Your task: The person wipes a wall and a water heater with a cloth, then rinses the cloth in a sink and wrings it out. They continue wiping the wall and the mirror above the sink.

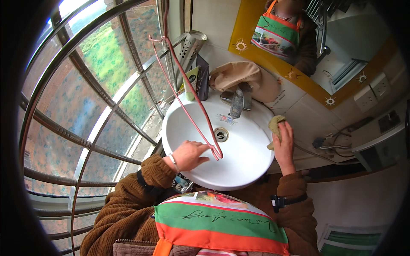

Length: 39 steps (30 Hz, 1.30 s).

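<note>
A white ceramic washbasin with a small floral print lies before me. My right hand holds a crumpled olive-green cloth against the basin's right rim. Over the basin's left part is my left hand, palm down with fingers apart and a bangle at the wrist. The looped end of a reddish coated wire hanger hangs just beside its fingertips; whether they touch it, I cannot tell. At the back of the basin stands a metal faucet, with the metal drain below it.
A beige cloth lies behind the faucet. Left of it stand a green tube and a perforated metal holder. Curved metal window bars line the left; a yellow-framed mirror, sockets and cables are at right.
</note>
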Tool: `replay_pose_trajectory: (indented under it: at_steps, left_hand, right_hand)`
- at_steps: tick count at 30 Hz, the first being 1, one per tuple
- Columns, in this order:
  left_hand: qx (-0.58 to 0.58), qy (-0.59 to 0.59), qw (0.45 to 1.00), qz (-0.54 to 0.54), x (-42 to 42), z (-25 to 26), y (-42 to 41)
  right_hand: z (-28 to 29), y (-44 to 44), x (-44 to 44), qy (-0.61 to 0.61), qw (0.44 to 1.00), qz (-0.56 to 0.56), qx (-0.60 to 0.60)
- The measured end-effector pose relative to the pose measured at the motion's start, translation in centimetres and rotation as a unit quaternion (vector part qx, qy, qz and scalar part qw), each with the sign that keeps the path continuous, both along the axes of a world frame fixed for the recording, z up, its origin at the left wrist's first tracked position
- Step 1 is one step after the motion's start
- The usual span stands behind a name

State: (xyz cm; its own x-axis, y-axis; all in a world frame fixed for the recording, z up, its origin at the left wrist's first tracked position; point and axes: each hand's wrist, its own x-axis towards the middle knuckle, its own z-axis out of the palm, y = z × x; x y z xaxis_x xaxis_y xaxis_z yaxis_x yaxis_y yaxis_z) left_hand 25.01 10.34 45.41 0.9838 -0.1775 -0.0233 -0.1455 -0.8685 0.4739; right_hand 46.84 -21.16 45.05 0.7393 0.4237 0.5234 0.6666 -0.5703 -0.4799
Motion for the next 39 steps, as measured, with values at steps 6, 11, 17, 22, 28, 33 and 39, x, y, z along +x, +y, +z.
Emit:
replay_pose_trajectory:
  at_steps: [6, 11, 17, 22, 28, 33, 39]
  left_hand:
    - [0.007, -0.152, 0.984, 0.092, -2.0, -1.0, 0.6]
    - [0.027, -0.168, 0.978, 0.12, -1.6, -0.8, 0.6]
    - [0.022, -0.145, 0.981, 0.123, -1.7, -0.9, 0.6]
    - [-0.001, -0.14, 0.983, 0.122, -1.8, -0.5, 0.7]
    - [-0.018, -0.157, 0.979, 0.129, -1.9, -0.7, 0.7]
    - [-0.026, -0.173, 0.975, 0.138, -2.1, -1.2, 0.7]
    - [-0.015, -0.158, 0.978, 0.135, -2.1, -1.4, 0.9]
  right_hand:
    - [-3.7, 3.0, 4.3, -0.081, 0.988, 0.065, -0.113]
    - [-4.2, 5.4, 7.5, -0.084, 0.987, 0.093, -0.098]
    - [-2.1, 2.7, 3.2, -0.062, 0.982, 0.136, -0.119]
    - [-1.0, -2.2, -3.6, -0.029, 0.973, 0.147, -0.177]
    - [2.1, -1.6, -10.8, 0.061, 0.949, 0.198, -0.236]
    - [2.7, 1.0, -9.2, 0.224, 0.911, 0.305, -0.162]
    - [1.2, 9.3, -1.3, -0.187, 0.903, 0.279, -0.269]
